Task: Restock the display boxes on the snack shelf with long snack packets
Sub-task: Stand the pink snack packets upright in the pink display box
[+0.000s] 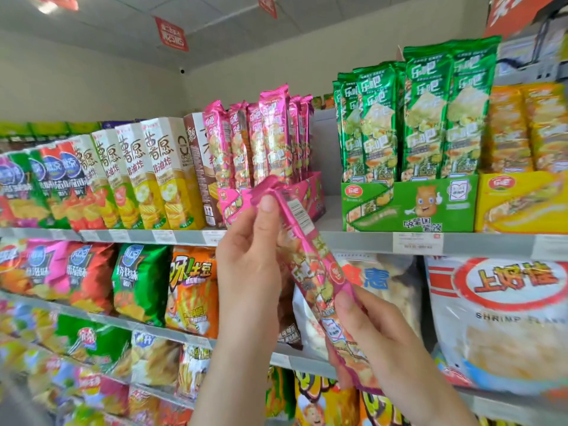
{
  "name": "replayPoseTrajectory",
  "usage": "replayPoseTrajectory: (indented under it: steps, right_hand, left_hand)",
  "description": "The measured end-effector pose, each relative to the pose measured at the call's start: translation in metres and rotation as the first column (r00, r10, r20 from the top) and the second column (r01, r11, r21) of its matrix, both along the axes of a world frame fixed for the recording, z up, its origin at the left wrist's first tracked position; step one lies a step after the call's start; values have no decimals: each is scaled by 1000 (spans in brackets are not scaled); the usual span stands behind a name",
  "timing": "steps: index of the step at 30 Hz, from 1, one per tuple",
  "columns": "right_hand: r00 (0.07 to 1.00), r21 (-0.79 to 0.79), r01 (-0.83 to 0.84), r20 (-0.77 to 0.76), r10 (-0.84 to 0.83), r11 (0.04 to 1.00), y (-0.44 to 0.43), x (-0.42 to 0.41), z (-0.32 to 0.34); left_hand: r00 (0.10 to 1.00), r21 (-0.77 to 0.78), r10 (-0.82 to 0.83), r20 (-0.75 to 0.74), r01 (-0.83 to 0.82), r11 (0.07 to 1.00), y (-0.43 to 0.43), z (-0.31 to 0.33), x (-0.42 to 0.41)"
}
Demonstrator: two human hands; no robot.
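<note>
Progress looks partial. You hold one pink packet (310, 265) slantwise in front of the shelf (353, 239), its upper end just before the pink box (315, 192) and its lower end down by the row below. Your left hand (246, 259) pinches the upper end, thumb on the front near the seal. Your right hand (384, 342) is curled round the lower end. Both hands are clamped on that one packet, apart from each other along its length. The packet is not in the box yet, and you cannot tell whether its tip touches the box front.

The pink box already carries standing packets (264, 139), upright but looser than their neighbours, so there seems to be room for more. The green box (408, 204), to the right past a bare gap on the shelf, looks packed tight. The yellow box (519, 201) at the frame's edge also looks well filled, though it is blurred and cut off. By the look of it, green is done and pink is in hand: this packet needs turning upright and sliding in. No spare stock shows, so you cannot tell how many remain.
</note>
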State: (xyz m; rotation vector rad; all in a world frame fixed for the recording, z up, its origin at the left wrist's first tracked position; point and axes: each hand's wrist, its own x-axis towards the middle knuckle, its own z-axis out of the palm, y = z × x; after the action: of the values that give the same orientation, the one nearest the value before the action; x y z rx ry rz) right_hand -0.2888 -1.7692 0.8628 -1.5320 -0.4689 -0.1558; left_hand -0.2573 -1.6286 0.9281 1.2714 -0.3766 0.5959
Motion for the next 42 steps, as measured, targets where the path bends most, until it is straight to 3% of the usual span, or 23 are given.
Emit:
replayPoseTrajectory:
  steps: [6, 9, 11, 15, 18, 22, 29, 37, 42]
  right_hand:
    - [985, -88, 150, 104, -140, 985, -1, -4, -10]
    - [950, -154, 280, 187, -250, 948, -1, -9, -14]
    - [957, -175, 257, 181, -225, 951, -4, -13, -16]
    - [996, -129, 64, 69, -56, 989, -11, -17, -13]
    - [999, -68, 19, 49, -16, 997, -16, -19, -14]
    - [996, -48, 57, 71, -53, 997, -14, -25, -16]
    - [991, 23, 102, 86, -103, 995, -11, -34, -18]
    - [952, 49, 266, 146, -270, 963, 4, -43, -24]
    - [929, 131, 301, 181, -322, 944, 16, -48, -24]
  left_hand:
    - [999, 114, 25, 32, -29, 993, -8, 0, -15]
    - [999, 75, 42, 15, -43, 996, -8, -6, -17]
    - [997, 20, 59, -53, -58, 998, -7, -10, -17]
    - [999, -65, 47, -15, -48, 997, -5, -10, -22]
    - [997, -30, 35, 72, -33, 999, 2, -9, -21]
    - [993, -45, 31, 112, -26, 999, 4, -11, -22]
    - [995, -177, -89, 44, 95, 980, 6, -10, -22]
    - [982, -272, -186, 31, 187, 944, -3, -21, -23]
    - [958, -211, -283, -42, 268, 940, -21, -46, -35]
